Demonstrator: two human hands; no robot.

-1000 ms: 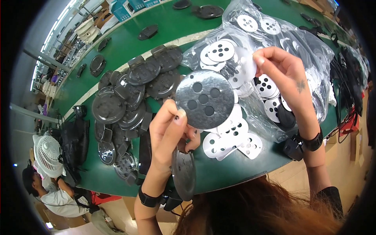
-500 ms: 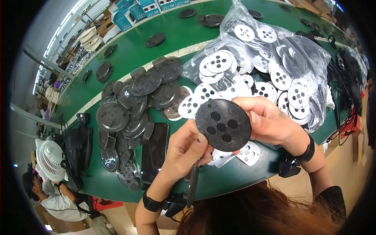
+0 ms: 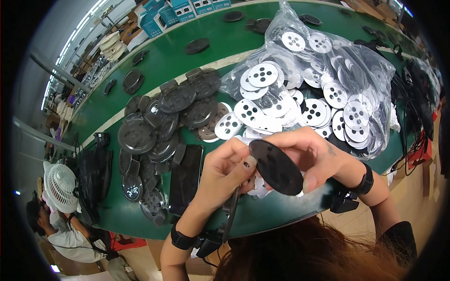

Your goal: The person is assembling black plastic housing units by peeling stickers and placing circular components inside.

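Observation:
Between my hands is a thin black disc (image 3: 276, 169), tilted so that its face shows as a narrow oval. My right hand (image 3: 321, 157) grips its right side, the thumb at the lower edge and the fingers behind. The closed fingers of my left hand (image 3: 222, 175) meet the disc's left edge. A dark plastic part (image 3: 229, 213) hangs edge-on below my left hand, apparently held in it; the fingers hide its upper end. White discs with round black holes (image 3: 228, 125) lie just beyond my hands, many inside a clear plastic bag (image 3: 283, 23).
Dark round plastic bases with brackets (image 3: 136, 136) are heaped at left, beside a black flat panel (image 3: 186, 180). More dark parts (image 3: 197, 46) lie on the green belt beyond. Black cables (image 3: 412, 122) run at right. A white fan (image 3: 63, 187) and another person (image 3: 75, 241) are at far left.
The black disc has turned from facing me, its holes plain, to a steep tilt. My right hand has shifted slightly down, its thumb now at the disc's lower edge.

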